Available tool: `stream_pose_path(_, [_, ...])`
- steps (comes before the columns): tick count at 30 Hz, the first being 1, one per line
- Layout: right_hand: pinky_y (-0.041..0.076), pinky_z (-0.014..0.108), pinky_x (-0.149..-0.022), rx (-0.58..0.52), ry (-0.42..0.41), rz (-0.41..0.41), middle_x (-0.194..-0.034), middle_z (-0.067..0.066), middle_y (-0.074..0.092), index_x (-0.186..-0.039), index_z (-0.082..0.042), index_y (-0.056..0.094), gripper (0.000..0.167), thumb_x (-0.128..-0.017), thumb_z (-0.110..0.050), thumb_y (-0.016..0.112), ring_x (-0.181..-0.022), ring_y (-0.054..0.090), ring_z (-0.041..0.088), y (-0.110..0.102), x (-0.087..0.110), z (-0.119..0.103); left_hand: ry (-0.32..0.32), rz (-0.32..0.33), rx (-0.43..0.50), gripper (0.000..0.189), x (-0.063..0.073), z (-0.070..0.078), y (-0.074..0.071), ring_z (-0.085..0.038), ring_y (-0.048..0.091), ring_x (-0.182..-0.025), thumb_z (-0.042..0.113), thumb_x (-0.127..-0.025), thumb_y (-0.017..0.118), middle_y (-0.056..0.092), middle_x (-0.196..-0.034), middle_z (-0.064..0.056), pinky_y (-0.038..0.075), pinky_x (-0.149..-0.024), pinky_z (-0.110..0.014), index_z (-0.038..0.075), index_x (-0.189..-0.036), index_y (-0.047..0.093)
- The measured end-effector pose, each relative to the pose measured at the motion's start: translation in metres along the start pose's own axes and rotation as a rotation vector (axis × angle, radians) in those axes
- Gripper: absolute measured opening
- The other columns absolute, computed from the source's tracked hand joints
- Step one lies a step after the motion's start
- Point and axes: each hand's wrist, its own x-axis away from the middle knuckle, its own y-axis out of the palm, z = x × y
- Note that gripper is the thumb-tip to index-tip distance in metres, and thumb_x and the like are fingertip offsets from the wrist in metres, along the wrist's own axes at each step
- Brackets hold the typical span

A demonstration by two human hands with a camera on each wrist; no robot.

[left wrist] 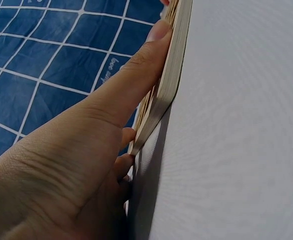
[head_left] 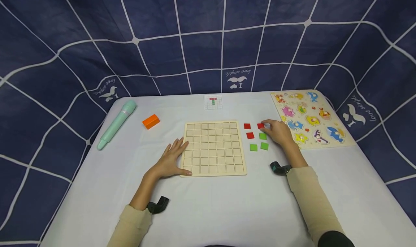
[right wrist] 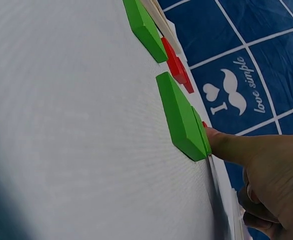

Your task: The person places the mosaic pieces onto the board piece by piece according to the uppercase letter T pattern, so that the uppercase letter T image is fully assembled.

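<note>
While the left hand splays on a board, the right hand pinches a red tile — careless lifting could nudge the green tile.

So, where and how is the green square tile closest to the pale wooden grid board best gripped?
I would pinch that green square tile by its near and far edges, coming from above and the near side: it lies flat, its thick sides should offer a hold, nothing lies in front, and another green square tile sits close on its right.

On the white table — gridded board, coloured tiles, orange block.
</note>
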Motion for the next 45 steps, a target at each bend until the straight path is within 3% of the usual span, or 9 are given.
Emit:
stream_pose_path(11, [0.028,0.03,-0.046,-0.007,-0.031,0.054,-0.057,0.005,0.043,-0.109,-0.008,0.066,0.038,-0.083,-0.035,0.069,-0.051,0.037,0.019,-0.005,0.002,-0.011,-0.004,0.001,0.012,0.121,0.001,0.002,-0.001,-0.03,0.001,-0.139,0.063,-0.056,0.077,0.006,-0.153,-0.013,-0.001,-0.11,-0.047,0.008,-0.148,0.019])
stream_pose_path(21, [0.023,0.029,-0.043,-0.038,-0.132,0.102,-0.052,0.002,0.035,-0.11,-0.01,0.066,0.039,-0.081,-0.034,0.071,-0.045,0.029,0.016,-0.008,0.002,-0.073,0.014,0.019,0.0,0.12,0.001,0.0,-0.002,-0.029,0.003,-0.14,0.061,-0.058,0.077,0.007,-0.153,-0.013,-0.001,-0.11,-0.046,0.007,-0.148,0.019])
stream_pose_path(34, [0.022,0.026,-0.042,-0.057,-0.267,0.108,-0.051,-0.001,0.036,-0.107,-0.01,0.068,0.039,-0.079,-0.037,0.071,-0.045,0.026,0.012,0.021,-0.013,-0.146,0.017,0.035,0.011,0.129,0.001,-0.001,0.0,-0.028,0.004,-0.14,0.065,-0.055,0.076,0.008,-0.153,-0.013,0.001,-0.111,-0.043,0.0,-0.147,0.013])
stream_pose_path(40, [0.022,0.025,-0.041,-0.083,-0.285,0.103,-0.049,-0.002,0.036,-0.108,-0.012,0.068,0.037,-0.079,-0.036,0.072,-0.045,0.026,0.011,0.038,-0.02,-0.168,0.01,0.033,0.026,0.131,0.001,0.001,0.0,-0.028,0.005,-0.14,0.063,-0.054,0.078,0.008,-0.153,-0.014,0.002,-0.111,-0.043,-0.003,-0.146,0.01])
stream_pose_path(45, [0.022,0.024,-0.039,-0.099,-0.3,0.119,-0.049,-0.004,0.035,-0.107,-0.013,0.068,0.037,-0.079,-0.038,0.071,-0.044,0.025,0.009,0.054,-0.024,-0.18,-0.001,0.037,0.064,0.131,0.0,0.0,0.001,-0.029,0.005,-0.139,0.062,-0.054,0.079,0.008,-0.153,-0.014,0.009,-0.11,-0.045,-0.002,-0.146,0.012])
